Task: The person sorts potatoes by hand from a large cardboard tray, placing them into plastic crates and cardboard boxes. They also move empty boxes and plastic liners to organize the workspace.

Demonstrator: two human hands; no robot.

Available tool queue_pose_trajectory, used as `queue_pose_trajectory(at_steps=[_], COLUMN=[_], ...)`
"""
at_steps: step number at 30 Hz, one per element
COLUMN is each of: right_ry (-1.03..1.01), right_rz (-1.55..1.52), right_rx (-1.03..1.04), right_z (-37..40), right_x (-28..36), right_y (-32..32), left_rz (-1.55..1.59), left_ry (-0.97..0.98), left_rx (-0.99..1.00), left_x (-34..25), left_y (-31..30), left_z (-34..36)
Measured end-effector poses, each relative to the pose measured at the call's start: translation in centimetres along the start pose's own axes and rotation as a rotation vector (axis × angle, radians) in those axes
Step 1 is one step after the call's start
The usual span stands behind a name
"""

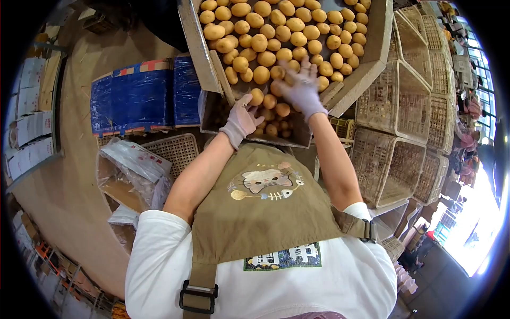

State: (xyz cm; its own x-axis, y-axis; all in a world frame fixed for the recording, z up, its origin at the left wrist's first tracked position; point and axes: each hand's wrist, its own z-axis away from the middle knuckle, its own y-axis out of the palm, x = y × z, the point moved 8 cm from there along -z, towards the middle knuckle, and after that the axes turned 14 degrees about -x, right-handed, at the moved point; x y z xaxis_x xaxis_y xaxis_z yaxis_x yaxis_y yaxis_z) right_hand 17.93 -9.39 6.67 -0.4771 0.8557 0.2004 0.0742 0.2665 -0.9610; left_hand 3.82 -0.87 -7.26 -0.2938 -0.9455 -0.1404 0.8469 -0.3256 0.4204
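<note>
Most of the round yellow-brown produce (295,24) in view, perhaps small potatoes, lies loose across the wide sorting tray (380,32), spread nearly from one side wall to the other. A smaller share is already lower down: a few pieces sit at the tray's narrow mouth, and more rest inside the box (301,134) just below it, close to the apron (212,234). Judged by what shows, the portion in the box is well short of the portion up on the tray; how deep the box is filled cannot be told, since its inside is shadowed and partly hidden by the hands

The left hand (241,121), in a pale glove, is at the left side of the mouth, its fingers parted and slightly bent, with a fingertip at or against one piece. No firm hold on that piece shows. The right hand (303,87), gloved too and blurred, reaches over the lower edge of the spread with its fingers apart, pieces close around them; whether its palm touches any cannot be told

Stacked plastic crates (375,101) stand to the right. To the left are a blue-wrapped box (133,103) and, nearer the body, clear plastic wrap (155,187) beside a woven-looking crate (178,151)
</note>
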Motion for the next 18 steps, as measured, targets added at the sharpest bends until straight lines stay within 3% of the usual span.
queue_pose_trajectory(at_steps=[1, 2, 3, 5, 8, 9, 11, 13, 15, 16, 18], right_ry=[-0.060, -0.136, -0.257, -0.296, -0.063, -0.010, -0.105, 0.011, -0.007, 0.154, 0.185], right_rz=[0.114, 0.111, 0.068, 0.010, -0.127, -0.247, -0.351, -0.159, 0.028, 0.124, 0.128], right_rx=[0.121, 0.383, 0.401, 0.272, 0.306, 0.064, -0.325, -0.239, -0.156, 0.113, 0.144], right_z=[0.8, 1.7, 2.4, 2.6, -0.2, -1.5, -4.9, -9.4, -12.2, -12.7, -13.3], right_x=[0.9, 1.1, 2.1, 1.9, 2.2, 1.9, 0.9, -0.9, -1.4, -2.4, -2.5], right_y=[0.7, 1.6, 0.5, -0.8, -0.2, -0.9, -2.9, -2.4, -1.4, -0.3, -0.5], left_rz=[0.063, 0.065, 0.040, -0.008, 0.037, 0.082, 0.125, 0.148, 0.189, 0.207, 0.231], left_ry=[-0.017, -0.051, -0.070, -0.106, -0.104, -0.100, -0.111, -0.138, -0.174, -0.187, -0.188], left_rx=[0.058, 0.180, 0.191, 0.212, 0.194, 0.173, 0.183, 0.222, 0.290, 0.281, 0.284], left_x=[-0.1, -0.3, -0.4, -0.3, -0.2, -0.3, 0.0, 0.3, 0.7, 0.8, 0.6], left_y=[0.8, 1.8, 2.0, 2.2, 2.3, 2.6, 3.2, 3.7, 4.2, 4.2, 4.4], left_z=[0.4, 1.1, 1.6, 2.5, 2.2, 2.3, 2.4, 2.7, 2.4, 2.4, 2.4])
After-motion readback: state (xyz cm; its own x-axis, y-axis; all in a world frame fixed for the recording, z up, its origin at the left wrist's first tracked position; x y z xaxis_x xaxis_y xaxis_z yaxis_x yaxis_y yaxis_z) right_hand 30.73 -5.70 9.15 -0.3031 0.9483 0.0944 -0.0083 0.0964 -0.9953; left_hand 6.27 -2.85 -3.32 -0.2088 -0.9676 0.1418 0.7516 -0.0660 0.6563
